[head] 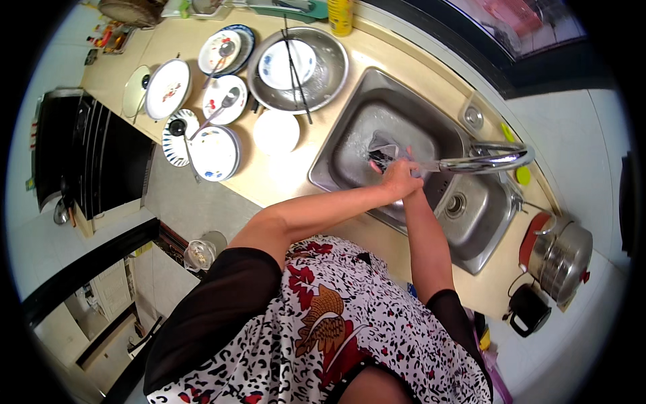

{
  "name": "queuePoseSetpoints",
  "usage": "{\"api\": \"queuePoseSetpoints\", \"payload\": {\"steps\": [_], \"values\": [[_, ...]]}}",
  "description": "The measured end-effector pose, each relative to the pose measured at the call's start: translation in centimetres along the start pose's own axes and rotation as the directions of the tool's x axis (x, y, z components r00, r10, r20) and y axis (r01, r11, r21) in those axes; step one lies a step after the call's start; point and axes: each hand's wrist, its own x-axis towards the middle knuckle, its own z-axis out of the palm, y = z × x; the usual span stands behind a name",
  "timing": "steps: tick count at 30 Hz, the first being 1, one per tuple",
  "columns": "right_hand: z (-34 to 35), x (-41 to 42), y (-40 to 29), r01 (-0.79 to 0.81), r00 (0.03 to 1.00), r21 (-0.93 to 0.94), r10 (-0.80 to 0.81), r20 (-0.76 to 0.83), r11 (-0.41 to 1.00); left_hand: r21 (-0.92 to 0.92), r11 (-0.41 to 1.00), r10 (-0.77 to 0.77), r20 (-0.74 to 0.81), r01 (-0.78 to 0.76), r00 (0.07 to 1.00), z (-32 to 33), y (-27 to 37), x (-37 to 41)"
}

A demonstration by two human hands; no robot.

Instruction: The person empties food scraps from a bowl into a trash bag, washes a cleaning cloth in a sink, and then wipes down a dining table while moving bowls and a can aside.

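My left hand [399,178] is over the large basin of a stainless steel double sink [348,146], under the faucet spout. My right hand [416,185] is close against it, mostly hidden behind the left hand and wrist. Between them is a wet, dark grey, partly see-through item [386,146]; splashing water blurs it and I cannot tell its kind. Pink fingertips show on both sides of it. A chrome faucet [484,162] reaches in from the right, its water running onto the hands and the item.
Left of the sink stand a steel basin [333,70] holding a bowl and black chopsticks, a white bowl [276,132], stacked bowls [214,154] and several plates with spoons. A yellow bottle [340,17] stands behind. To the right are a steel pot [562,260] and a black kettle [530,308].
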Motion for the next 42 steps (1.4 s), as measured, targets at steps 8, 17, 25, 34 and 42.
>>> {"api": "queuePoseSetpoints", "payload": {"steps": [8,17,25,34,42], "values": [[2.3,1.6,1.0,-0.120,0.987,0.186,0.098,0.123,0.975,0.268,0.933,0.286,-0.139,-0.242,0.948,-1.0,-3.1,1.9],[3.7,1.1,1.9,0.140,0.982,0.182,-0.113,-0.152,0.973,0.459,0.875,-0.074,-0.193,0.157,0.978,-4.2,-7.7,7.4],[1.0,-0.4,2.5,-0.032,0.986,-0.095,0.016,-0.165,0.995,0.729,0.681,-0.309,0.201,0.068,0.930,-6.2,-11.8,7.9],[-0.6,2.0,2.8,-0.232,0.946,0.509,0.071,0.316,0.829,0.064,0.949,0.305,0.074,-0.310,0.949,-1.7,-4.8,-0.5],[1.0,0.9,3.6,-0.108,0.965,0.296,0.028,0.262,0.949,0.338,0.890,0.337,-0.031,-0.307,0.941,-1.1,-2.5,-2.0]]}}
